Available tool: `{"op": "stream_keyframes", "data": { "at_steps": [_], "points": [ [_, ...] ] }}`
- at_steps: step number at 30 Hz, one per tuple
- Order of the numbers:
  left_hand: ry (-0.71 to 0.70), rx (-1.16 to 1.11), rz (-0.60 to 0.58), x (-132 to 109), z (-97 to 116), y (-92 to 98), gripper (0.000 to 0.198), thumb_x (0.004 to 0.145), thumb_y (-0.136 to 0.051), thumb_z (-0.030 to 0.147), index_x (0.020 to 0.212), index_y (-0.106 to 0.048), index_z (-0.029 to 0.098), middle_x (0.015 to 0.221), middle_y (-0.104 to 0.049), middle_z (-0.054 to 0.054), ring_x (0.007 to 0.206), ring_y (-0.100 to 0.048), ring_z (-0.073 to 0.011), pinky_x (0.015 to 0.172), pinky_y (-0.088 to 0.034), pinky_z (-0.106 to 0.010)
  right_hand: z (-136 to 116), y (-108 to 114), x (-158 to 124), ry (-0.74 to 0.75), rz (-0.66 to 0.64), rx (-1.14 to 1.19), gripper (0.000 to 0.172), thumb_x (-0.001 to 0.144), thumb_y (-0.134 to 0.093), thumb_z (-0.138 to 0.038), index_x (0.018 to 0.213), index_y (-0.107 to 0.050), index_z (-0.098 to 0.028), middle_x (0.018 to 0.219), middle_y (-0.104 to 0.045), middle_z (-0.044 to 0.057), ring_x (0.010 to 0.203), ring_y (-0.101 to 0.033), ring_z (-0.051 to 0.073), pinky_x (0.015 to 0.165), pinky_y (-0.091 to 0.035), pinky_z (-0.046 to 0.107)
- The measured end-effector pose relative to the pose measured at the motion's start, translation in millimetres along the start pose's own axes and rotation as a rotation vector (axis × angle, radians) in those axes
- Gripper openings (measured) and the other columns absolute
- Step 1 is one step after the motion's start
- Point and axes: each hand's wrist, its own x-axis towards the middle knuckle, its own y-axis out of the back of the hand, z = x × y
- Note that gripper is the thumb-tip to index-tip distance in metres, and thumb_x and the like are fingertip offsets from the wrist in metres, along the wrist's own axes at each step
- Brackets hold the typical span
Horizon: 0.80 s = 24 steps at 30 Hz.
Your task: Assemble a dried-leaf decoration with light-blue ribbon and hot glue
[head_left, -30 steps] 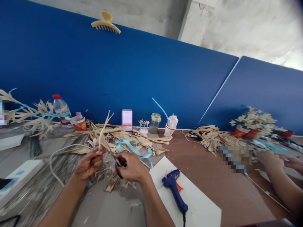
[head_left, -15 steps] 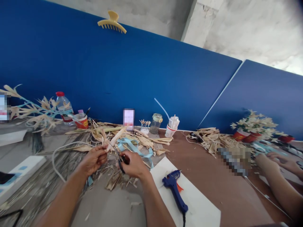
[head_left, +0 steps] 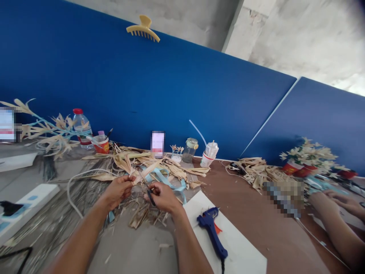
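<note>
My left hand [head_left: 118, 190] pinches a pale dried leaf strip [head_left: 145, 172] that lies low and points to the right. My right hand [head_left: 162, 197] is closed on black scissors [head_left: 148, 190], whose blades reach up to the strip right next to my left fingers. Both hands work above a heap of dried husk scraps [head_left: 142, 213]. A light blue ribbon [head_left: 168, 182] curls just behind my right hand.
A blue glue gun [head_left: 212, 232] lies on white paper [head_left: 242, 251] to the right. A water bottle [head_left: 81, 127], red cup [head_left: 102, 144], jar [head_left: 189, 150] and white cup [head_left: 207, 154] line the blue partition. Another person's arms [head_left: 336, 220] work at the right, by husk flowers [head_left: 309, 154].
The leaf strip in my left hand has swung down from upright to nearly flat. Both hands stay close together with the scissors at the strip. The view shifted slightly.
</note>
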Motion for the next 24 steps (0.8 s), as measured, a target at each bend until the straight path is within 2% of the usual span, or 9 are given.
{"op": "stream_keyframes", "data": {
  "at_steps": [3,6,10,12,15,19,24],
  "points": [
    [0.015,-0.039,-0.004,2.7,-0.5,4.1,0.020,0.060,-0.067,0.014,0.074,-0.052,0.015,0.038,-0.028,0.014,0.030,-0.019,0.0001,0.032,-0.015,-0.012,2.2,-0.3,1.1,-0.007,0.002,0.051,0.020,0.066,-0.068,-0.027,0.084,-0.065,-0.018,0.052,-0.040,-0.007,0.048,-0.034,0.008,0.045,-0.024,0.021],
    [0.023,-0.186,-0.051,4.6,1.9,12.3,0.018,0.062,-0.064,0.010,0.073,-0.051,0.014,0.041,-0.033,0.012,0.030,-0.019,0.0009,0.031,-0.018,-0.011,4.7,0.7,1.7,-0.017,-0.015,0.161,0.022,0.063,-0.070,-0.026,0.084,-0.064,-0.018,0.053,-0.042,-0.007,0.049,-0.037,0.008,0.046,-0.027,0.021],
    [0.034,-0.412,-0.145,2.3,6.6,19.6,0.015,0.066,-0.057,0.004,0.073,-0.048,0.014,0.057,-0.047,0.006,0.031,-0.023,0.0027,0.029,-0.022,-0.009,3.0,2.6,2.2,0.007,-0.079,0.506,0.031,0.063,-0.071,-0.027,0.091,-0.063,-0.020,0.063,-0.056,-0.004,0.058,-0.050,0.011,0.055,-0.036,0.022],
    [0.064,-0.481,-0.186,0.2,5.5,17.0,0.016,0.068,-0.054,0.001,0.074,-0.047,0.014,0.061,-0.047,0.005,0.032,-0.024,0.0028,0.029,-0.024,-0.008,0.4,1.2,3.6,0.064,0.004,0.742,0.036,0.063,-0.072,-0.029,0.096,-0.061,-0.021,0.073,-0.063,-0.001,0.067,-0.056,0.012,0.063,-0.040,0.023],
    [0.113,-0.518,-0.273,-2.6,-1.8,5.1,0.016,0.071,-0.052,0.002,0.076,-0.046,0.015,0.063,-0.045,0.005,0.032,-0.024,0.0029,0.028,-0.025,-0.008,-2.8,-5.4,7.6,0.137,0.227,0.985,0.041,0.061,-0.074,-0.027,0.099,-0.059,-0.021,0.079,-0.067,0.000,0.077,-0.060,0.015,0.072,-0.043,0.026],
    [0.169,-0.491,-0.374,-7.6,-13.5,-14.2,0.015,0.071,-0.055,0.005,0.079,-0.046,0.014,0.064,-0.043,0.006,0.032,-0.020,0.0035,0.028,-0.024,-0.008,-5.6,-16.6,12.1,0.130,0.320,1.040,0.044,0.058,-0.077,-0.021,0.098,-0.058,-0.021,0.076,-0.067,-0.001,0.073,-0.062,0.014,0.071,-0.046,0.026],
    [0.251,-0.470,-0.421,-15.3,-19.8,-27.4,0.026,0.069,-0.057,0.005,0.091,-0.048,0.015,0.063,-0.039,0.007,0.033,-0.018,0.0036,0.029,-0.021,-0.006,-13.6,-21.4,11.1,0.126,0.376,1.015,0.044,0.059,-0.078,-0.029,0.097,-0.056,-0.021,0.078,-0.067,-0.001,0.073,-0.064,0.016,0.064,-0.051,0.028]
  ]
}}
